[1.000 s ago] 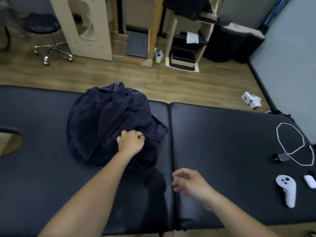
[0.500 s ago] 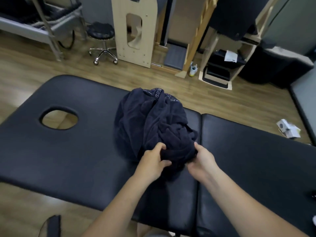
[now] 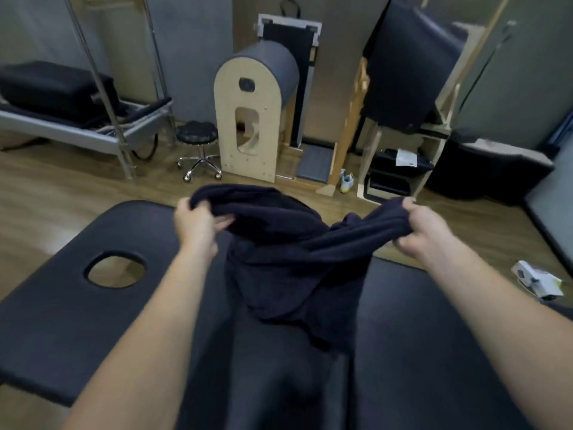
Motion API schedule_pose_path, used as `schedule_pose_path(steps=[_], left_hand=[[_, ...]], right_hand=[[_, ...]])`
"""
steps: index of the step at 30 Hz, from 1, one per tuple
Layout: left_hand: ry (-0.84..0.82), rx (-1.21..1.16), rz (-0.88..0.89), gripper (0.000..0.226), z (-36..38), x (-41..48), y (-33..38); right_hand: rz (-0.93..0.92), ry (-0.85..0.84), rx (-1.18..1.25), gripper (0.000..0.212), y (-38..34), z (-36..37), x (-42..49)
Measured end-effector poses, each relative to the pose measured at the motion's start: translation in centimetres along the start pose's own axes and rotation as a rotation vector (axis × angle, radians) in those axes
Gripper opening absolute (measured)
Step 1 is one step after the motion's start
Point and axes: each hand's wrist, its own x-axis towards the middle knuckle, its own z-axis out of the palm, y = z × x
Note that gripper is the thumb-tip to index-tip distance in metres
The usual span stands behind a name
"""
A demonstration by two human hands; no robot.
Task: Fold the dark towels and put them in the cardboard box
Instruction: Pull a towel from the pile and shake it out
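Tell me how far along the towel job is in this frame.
Barely started. Done: nothing visible; no folded towel shows, and no cardboard box is in view. In hand: the left hand and right hand each hold a bunched end of one dark towel, held up over the black table, its middle hanging crumpled. Left: spread it, fold it, box it.

Dark towel (image 3: 288, 259) now aloft, outstretched

Dim, even indoor light; soft sheen on the black worktop (image 3: 77, 321); motion blur softens everything; wide-angle bending curves the edges; dark towel (image 3: 288, 259) lacks detail
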Motion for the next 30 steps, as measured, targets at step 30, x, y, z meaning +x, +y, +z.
schedule_pose_path(steps=[30], left_hand=[[-0.209, -0.701, -0.767, 0.059, -1.8, -11.7, -7.2]], right_hand=[[0.296, 0.424, 0.591, 0.034, 13.3, -14.5, -2.2]])
